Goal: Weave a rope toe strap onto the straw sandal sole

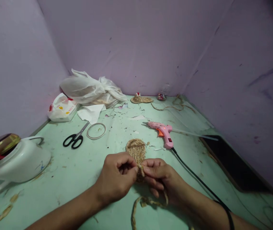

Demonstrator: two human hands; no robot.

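A small sole-shaped piece of coiled straw cord (136, 148) lies on the green table in front of me. Over its near part, my left hand (119, 174) pinches the straw cord between thumb and forefinger. Close beside it on the right, my right hand (161, 175) grips the same cord, its other fingers curled beneath. A loose tail of the cord (134, 207) runs from under my right hand and bends toward the bottom edge. My fingers partly cover the near end of the sole-shaped piece.
On the right lie a pink glue gun (163, 131) with a black cable and a dark flat panel (234, 163). Scissors (76, 137), a ring (96, 131), a tissue pack (64, 108) and a white pot (28, 159) stand left. Another straw sole (141, 100) lies at the back.
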